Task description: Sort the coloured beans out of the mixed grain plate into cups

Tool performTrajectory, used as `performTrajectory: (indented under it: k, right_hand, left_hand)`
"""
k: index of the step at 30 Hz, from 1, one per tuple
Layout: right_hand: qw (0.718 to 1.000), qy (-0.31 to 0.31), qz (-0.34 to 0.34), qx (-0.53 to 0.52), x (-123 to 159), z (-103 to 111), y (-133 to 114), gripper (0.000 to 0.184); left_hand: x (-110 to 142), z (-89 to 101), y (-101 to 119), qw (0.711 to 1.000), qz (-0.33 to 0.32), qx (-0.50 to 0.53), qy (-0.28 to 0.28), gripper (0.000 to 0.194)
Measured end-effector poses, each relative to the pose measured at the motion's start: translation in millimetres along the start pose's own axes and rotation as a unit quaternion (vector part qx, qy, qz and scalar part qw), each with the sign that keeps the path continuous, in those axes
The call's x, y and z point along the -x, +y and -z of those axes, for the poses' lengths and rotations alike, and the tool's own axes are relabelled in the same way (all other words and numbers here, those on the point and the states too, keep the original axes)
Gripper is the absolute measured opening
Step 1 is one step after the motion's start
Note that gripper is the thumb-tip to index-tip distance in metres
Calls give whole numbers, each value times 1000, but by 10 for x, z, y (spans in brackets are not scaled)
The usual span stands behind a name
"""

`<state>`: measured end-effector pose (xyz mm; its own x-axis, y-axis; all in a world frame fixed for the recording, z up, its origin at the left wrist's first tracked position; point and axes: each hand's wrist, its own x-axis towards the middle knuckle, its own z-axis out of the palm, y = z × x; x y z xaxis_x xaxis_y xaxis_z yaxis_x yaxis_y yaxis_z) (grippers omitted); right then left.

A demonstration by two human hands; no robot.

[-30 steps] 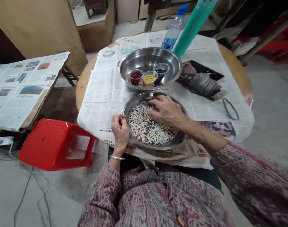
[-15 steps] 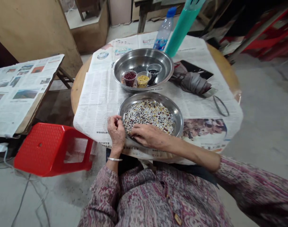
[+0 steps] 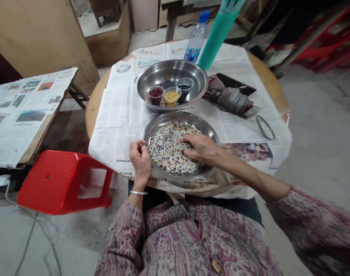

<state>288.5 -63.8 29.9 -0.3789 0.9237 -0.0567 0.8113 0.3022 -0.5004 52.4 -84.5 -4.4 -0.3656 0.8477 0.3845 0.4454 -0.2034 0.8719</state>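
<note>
A shallow round metal plate (image 3: 216, 135) holds white rice grains mixed with dark red, yellow and black beans (image 3: 171, 149). My left hand (image 3: 140, 163) is at its left rim, fingers curled and the fingertips closed on the edge. Over the right part of the mixture is my right hand (image 3: 202, 148), its thumb and forefinger apart and touching the grains. Behind the plate stands a deeper metal basin (image 3: 202, 82). Inside it are clear cups of red beans (image 3: 155, 96), yellow beans (image 3: 171, 97) and black beans (image 3: 184, 89).
Newspaper (image 3: 111, 115) covers the round table. Beyond the basin stand a blue-capped water bottle (image 3: 194, 42) and a tall teal bottle (image 3: 216, 40). A folded grey umbrella (image 3: 234, 100) lies at the right. A red stool (image 3: 51, 180) is on the floor at the left.
My right hand has moved right and slightly away from me, from the plate's near left part to its right part, and its fingers have parted. My left hand stays at the rim.
</note>
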Motion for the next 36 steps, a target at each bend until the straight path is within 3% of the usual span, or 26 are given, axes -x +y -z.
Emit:
performTrajectory:
  k: [4,7,12,17,20,23,26,30,36]
  right_hand:
    - [979,-25,-85,-184,-156,-81,-318,21]
    - [954,-51,-86,-282,-194,-69,-505,27]
    - [986,21,13,-168,-65,144,-405,21]
    - [978,-164,92,-90,220,266,-79,18]
    - [967,-189,153,-82,304,125,-54,18]
    - [967,-149,196,-61,180,-32,-162,26]
    - [979,-61,191,-33,-81,-77,-244,34]
    - [990,52,134,-11,-350,-27,-133,42]
    - [986,150,24,65,-383,-34,150,45]
  left_hand:
    - [1,-1,2,1000,3,-3,1,16]
    - [5,1,5,1000,1,-3,0,16]
    - [10,5,7,1000,10,-10,-4,16]
    - [8,10,6,1000,1,-5,-8,16]
    - [7,10,6,1000,-2,-7,-7,16]
    - [7,5,2,1000,-5,-7,-3,16]
    - [7,0,-5,1000,0,-10,-2,17]
    - [8,-2,-12,1000,3,-11,-1,17]
    - [11,-3,-14,1000,3,-10,-3,17]
